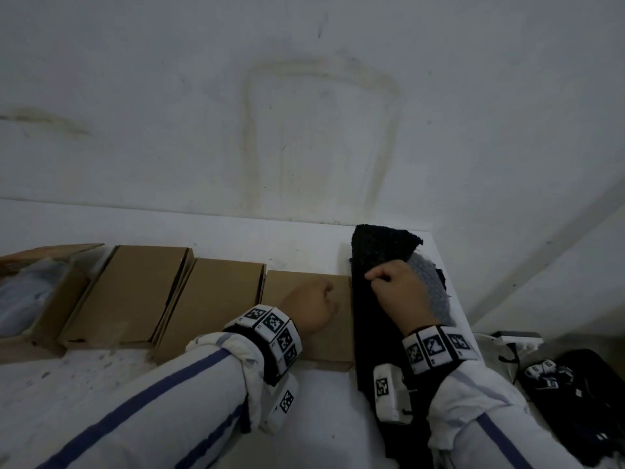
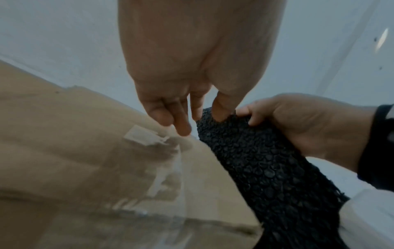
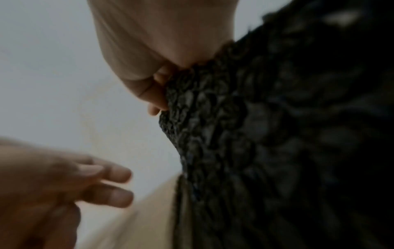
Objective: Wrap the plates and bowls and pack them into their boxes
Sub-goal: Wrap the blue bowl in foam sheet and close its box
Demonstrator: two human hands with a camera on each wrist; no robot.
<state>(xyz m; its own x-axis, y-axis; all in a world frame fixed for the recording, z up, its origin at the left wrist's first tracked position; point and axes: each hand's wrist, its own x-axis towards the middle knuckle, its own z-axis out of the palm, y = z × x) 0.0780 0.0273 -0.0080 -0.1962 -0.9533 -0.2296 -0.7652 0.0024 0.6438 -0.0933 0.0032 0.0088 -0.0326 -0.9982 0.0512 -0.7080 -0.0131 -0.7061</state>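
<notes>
The black bubble wrap (image 1: 378, 262) runs lengthwise away from the person along the counter (image 1: 304, 231), right of 4 cardboard boxes (image 1: 307, 316). The right hand (image 1: 402, 292) pinches its upper edge; the left hand (image 1: 309, 308), just left, pinches beside it.

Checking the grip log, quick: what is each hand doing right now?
Left hand: pinches the black bubble wrap edge.
Right hand: grips the same wrap.
</notes>
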